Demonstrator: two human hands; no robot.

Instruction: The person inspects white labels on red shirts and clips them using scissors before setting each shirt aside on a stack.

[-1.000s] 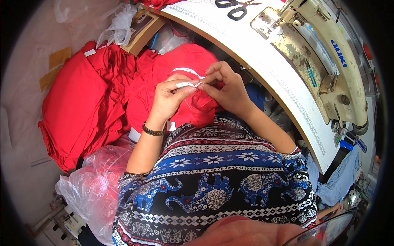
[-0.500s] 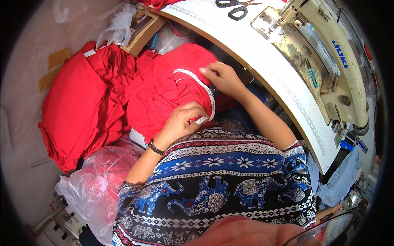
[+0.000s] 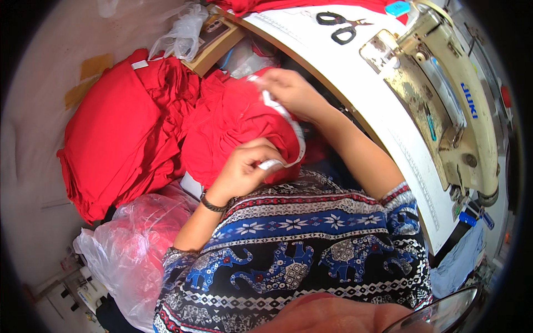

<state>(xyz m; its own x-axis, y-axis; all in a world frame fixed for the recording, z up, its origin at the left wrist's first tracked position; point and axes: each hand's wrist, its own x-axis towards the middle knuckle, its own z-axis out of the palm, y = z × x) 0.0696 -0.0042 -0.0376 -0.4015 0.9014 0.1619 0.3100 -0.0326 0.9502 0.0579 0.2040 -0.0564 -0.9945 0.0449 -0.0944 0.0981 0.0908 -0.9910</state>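
Observation:
My left hand [image 3: 250, 164] is closed in a pinch on one end of a white strip with small dark marks, which looks like a tape measure [image 3: 297, 133]. From there the strip bows out to the right and up to my right hand [image 3: 291, 91], whose fingers are closed on it near the far side. Motion blurs those fingertips a little. Under both hands lies bunched red cloth [image 3: 216, 127] on my lap, and the strip curves over its right part. Where the strip meets the cloth beyond my right fingers is hard to make out.
A big heap of red cloth [image 3: 116, 144] stands left, above a clear plastic bag [image 3: 133, 238] with red inside. Right of me, a white table [image 3: 333, 61] carries black-handled scissors [image 3: 343, 34] and a sewing machine [image 3: 477, 139]. A cardboard box [image 3: 219, 53] sits behind.
My right hand has gone from hovering with its fingers above the cloth to gripping the strip, moving slightly left and up. The strip is now lifted and bowed; my left hand keeps its pinch.

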